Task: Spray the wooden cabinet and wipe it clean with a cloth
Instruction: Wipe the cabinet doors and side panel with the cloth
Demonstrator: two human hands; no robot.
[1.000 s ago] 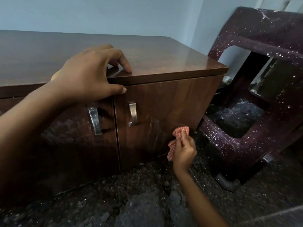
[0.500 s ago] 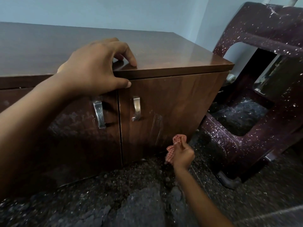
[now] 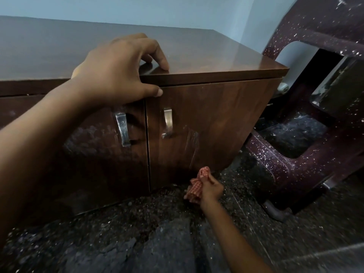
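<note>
A low dark-brown wooden cabinet (image 3: 212, 119) with two doors and metal handles fills the middle of the view. My left hand (image 3: 118, 69) rests on the front edge of its top, fingers on the top and thumb against the door edge. My right hand (image 3: 211, 189) is closed on a bunched red-and-white checked cloth (image 3: 198, 184) down at the bottom edge of the right door, just above the floor. Pale wet streaks run down the right door above the cloth. The left door looks dusty. No spray bottle is in view.
A maroon speckled plastic chair (image 3: 295, 164) lies tipped on its side right of the cabinet, close to my right hand. The floor (image 3: 137, 223) is dark speckled stone. A pale blue wall stands behind the cabinet.
My right hand has slid the cloth down the right door from mid-height to its bottom edge. My left hand has stayed on the cabinet's top edge.
</note>
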